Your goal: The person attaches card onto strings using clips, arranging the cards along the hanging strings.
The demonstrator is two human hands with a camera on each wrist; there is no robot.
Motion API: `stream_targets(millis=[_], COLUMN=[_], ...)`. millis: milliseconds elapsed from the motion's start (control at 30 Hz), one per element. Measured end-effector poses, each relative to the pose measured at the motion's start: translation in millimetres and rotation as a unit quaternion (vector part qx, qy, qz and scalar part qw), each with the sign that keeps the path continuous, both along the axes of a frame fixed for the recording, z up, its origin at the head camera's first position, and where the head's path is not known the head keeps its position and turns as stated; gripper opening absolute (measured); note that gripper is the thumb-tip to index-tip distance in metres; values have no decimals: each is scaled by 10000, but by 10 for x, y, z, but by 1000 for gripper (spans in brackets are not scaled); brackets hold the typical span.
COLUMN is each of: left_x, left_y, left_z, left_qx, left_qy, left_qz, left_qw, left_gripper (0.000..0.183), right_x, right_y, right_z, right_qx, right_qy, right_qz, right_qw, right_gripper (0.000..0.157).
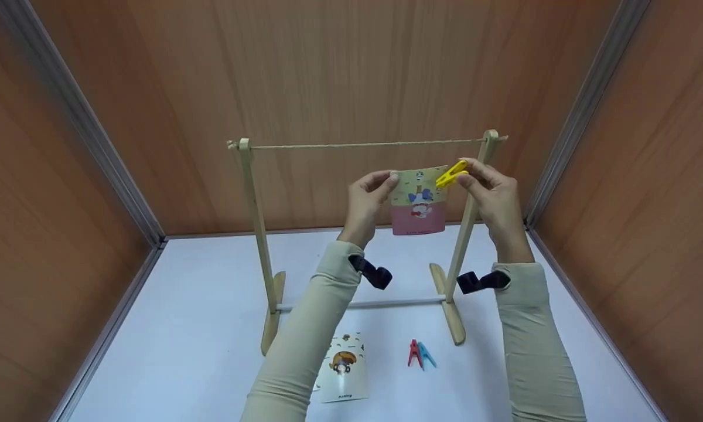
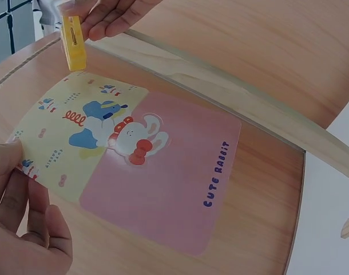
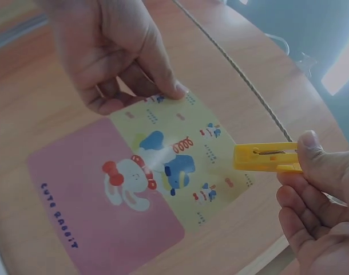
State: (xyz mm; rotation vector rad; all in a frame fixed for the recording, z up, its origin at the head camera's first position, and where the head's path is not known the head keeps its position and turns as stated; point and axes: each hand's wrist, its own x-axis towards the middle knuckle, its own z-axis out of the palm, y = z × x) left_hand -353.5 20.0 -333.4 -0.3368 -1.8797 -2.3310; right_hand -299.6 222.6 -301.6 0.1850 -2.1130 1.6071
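Note:
My left hand (image 1: 366,202) pinches a pink and yellow "Cute Rabbit" card (image 1: 419,220) by its upper left corner. In the left wrist view the card (image 2: 157,195) shows a white rabbit with red bows. Between thumb and fingers, my right hand (image 1: 495,193) pinches a yellow clothespin (image 1: 451,174). Its nose lies right at the card's upper right edge, as the clothespin (image 3: 269,157) in the right wrist view also shows. Both hands are held below the string (image 1: 363,145) of a wooden frame, near its right post (image 1: 468,223).
On the white table (image 1: 199,305) lie a red clothespin (image 1: 413,353) and a blue clothespin (image 1: 425,355), side by side. Another printed card (image 1: 351,378) lies near the left forearm, partly overlapped by it. The frame's left post (image 1: 256,223) stands left; wood-grain walls (image 1: 351,70) enclose the table.

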Motion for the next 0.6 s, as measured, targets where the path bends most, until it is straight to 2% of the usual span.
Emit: stream_targets(millis=[267,600], left_x=[-24,-19], left_y=[27,52], left_z=[119,250], left_qx=[-45,-72], left_qy=[14,154], left_qz=[-59,-102], left_qw=[10000,9998], left_gripper=[24,25], right_x=[-27,-64], right_y=[-46,-79], right_z=[133,266], right_qx=[-80,-372], right_qy=[284,147], right_qz=[-60,-439], right_qw=[9995,9982], right_gripper=[42,42])
